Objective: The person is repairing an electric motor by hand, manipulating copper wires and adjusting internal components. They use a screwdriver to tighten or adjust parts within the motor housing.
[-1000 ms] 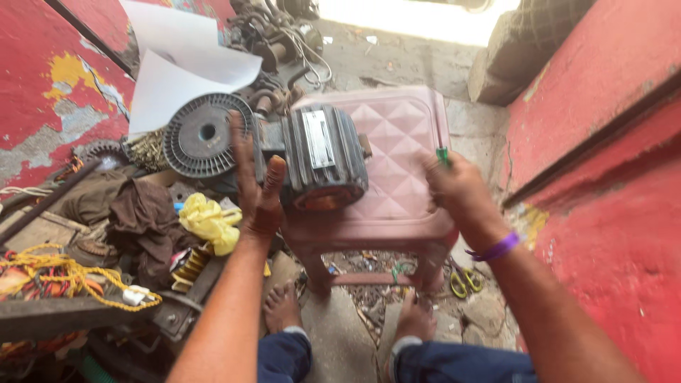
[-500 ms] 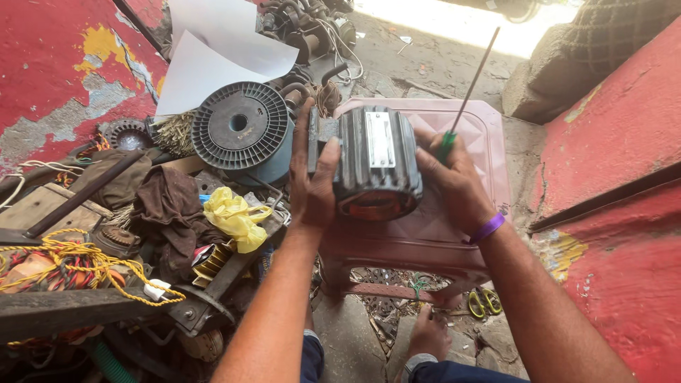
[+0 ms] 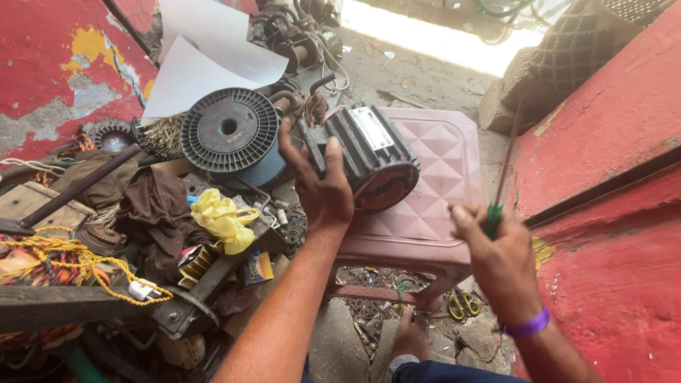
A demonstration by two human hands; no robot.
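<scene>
Motor housing (image 3: 372, 159), ribbed and black, lies tipped on the pink stool (image 3: 433, 213), left hand (image 3: 319, 184) clasping its side, right hand (image 3: 496, 259) closed around a green-handled screwdriver (image 3: 500, 181) held clear, casing apparently unopened.

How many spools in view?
1 that I can make out: the black wire spool on its side in the clutter, just left of the motor held by the left hand. More may be buried in the pile.
</scene>
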